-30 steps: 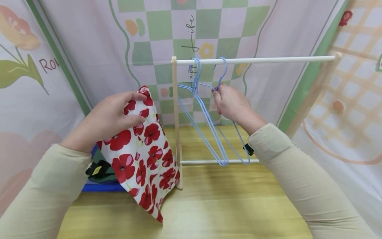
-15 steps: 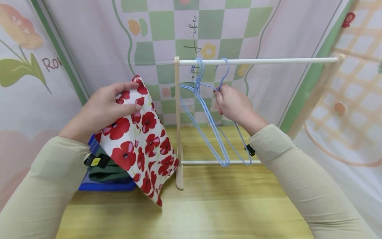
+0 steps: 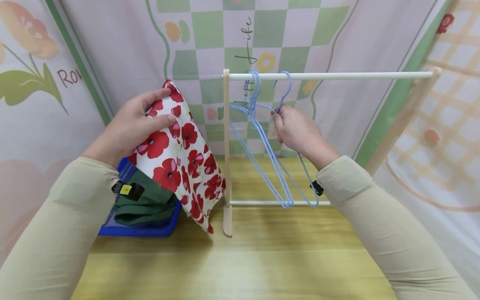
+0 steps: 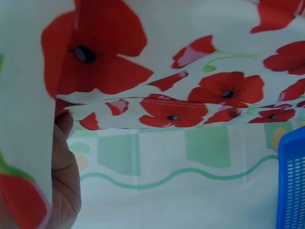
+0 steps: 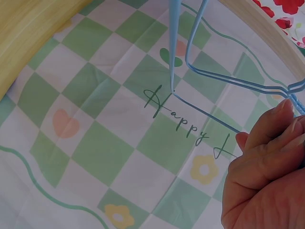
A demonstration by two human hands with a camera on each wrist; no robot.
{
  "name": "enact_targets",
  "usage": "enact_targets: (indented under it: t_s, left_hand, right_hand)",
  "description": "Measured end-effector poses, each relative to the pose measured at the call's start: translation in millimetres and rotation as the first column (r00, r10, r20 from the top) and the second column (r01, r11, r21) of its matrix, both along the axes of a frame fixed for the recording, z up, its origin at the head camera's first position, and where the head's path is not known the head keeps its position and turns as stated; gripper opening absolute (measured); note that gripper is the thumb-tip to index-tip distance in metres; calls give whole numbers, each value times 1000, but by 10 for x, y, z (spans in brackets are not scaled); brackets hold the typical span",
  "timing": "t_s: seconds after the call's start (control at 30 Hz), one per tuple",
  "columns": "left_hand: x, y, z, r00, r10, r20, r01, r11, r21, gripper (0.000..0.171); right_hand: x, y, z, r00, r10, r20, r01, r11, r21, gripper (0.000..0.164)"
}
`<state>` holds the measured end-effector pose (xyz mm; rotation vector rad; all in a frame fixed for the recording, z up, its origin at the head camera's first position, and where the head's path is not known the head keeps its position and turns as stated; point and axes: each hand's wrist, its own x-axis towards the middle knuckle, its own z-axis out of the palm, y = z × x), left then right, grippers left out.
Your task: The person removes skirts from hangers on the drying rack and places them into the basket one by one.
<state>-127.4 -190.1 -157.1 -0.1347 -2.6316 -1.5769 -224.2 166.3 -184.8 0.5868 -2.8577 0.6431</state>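
My left hand [image 3: 131, 123] pinches the upper edge of a white cloth piece with red poppies [image 3: 187, 166], which hangs slanting down beside the rack's left post. The left wrist view shows a stitched hem on this poppy-print cloth [image 4: 226, 88] and fingers partly behind it. My right hand [image 3: 300, 129] grips a light blue clothes hanger [image 3: 290, 85] just below its hook; the hook stays over the rail. To its left hang further blue hangers [image 3: 252, 110], bunched close together. In the right wrist view the right hand [image 5: 269, 176] has curled fingers, and its grip is partly out of frame.
The rack has a white rail [image 3: 356, 76] and a wooden left post [image 3: 226, 137]. Left of the post, a blue basket [image 3: 142, 231] holds a folded dark green cloth [image 3: 150, 204]. All stand on a wood-grain table [image 3: 262, 266] before a printed curtain [image 3: 210, 29].
My left hand has lifted the poppy-print cloth upward, baring more of the basket and the green cloth. My right hand keeps its grip on the hanger; the view has shifted slightly.
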Motion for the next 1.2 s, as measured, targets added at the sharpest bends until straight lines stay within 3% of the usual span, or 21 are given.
enact_targets:
  t_s: [0.23,0.53,0.9,1.2]
  left_hand:
    - [-124,-207,-113,997,63,38,-67,991,114,74]
    - [-206,-570,-311,984,142,111,-154,982,109,78]
    - [-130,-1001,-447,967,170,190,-160,985,-68,87]
    - [-70,-1282,-635,952,192,239,-128,958,-258,83]
  right_hand:
    - [-18,-13,-10,1000,-7,-4,7,1000,5,37]
    - [-12,-31,5,1000,-10,15,9,1000,5,39]
    - [-38,-71,6,1000,-12,20,12,1000,11,43]
    - [-36,-70,17,1000,-4,28,4,1000,14,43]
